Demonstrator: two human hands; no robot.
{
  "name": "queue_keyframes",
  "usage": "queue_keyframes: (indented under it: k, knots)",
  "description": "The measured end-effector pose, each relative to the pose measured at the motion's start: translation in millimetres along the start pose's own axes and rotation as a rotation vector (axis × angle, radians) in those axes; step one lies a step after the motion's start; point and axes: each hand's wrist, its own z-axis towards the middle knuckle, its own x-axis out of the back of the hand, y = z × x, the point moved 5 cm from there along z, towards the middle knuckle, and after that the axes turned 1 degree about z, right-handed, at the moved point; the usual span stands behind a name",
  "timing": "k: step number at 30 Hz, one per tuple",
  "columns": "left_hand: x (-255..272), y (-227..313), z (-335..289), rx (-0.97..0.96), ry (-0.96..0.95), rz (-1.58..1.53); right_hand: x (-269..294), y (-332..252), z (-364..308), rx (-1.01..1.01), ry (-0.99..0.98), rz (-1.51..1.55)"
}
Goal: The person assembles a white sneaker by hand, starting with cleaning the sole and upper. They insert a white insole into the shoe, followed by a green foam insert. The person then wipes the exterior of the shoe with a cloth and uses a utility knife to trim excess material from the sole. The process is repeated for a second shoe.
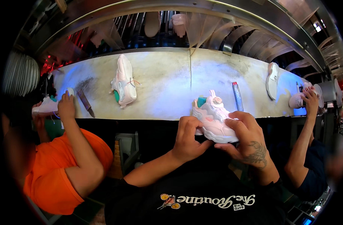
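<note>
Head: left fingers (187,125), right fingers (240,125) clasp pink sneaker (215,123) over table edge (156,118); room leftward.

On the table (160,86), one shoe (127,82) lies left of and beyond the held shoe (218,125).

You're in a shoe workshop: pale sneakers (127,78) lie along the long table (160,84), a co-worker in orange (62,168) handles another sneaker (46,108) at its left end, and plastic flaps (203,28) hang beyond it.
</note>
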Motion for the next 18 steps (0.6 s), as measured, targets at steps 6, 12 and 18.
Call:
queue_keyframes:
  k: [6, 12, 18]
  knots:
    - [4.6, 20.1, -18.9, 0.343, -0.187, -0.074, 0.5, 1.7, 5.7, -0.044, -0.062, 0.006]
    - [21.5, 16.5, 2.7, 0.044, -0.091, -0.028, -3.5, -9.6, 3.4, 0.040, -0.026, -0.051]
    - [17.2, 14.2, 1.1, -0.007, -0.143, -0.101, -3.5, -17.3, 6.9, 0.046, 0.005, -0.059]
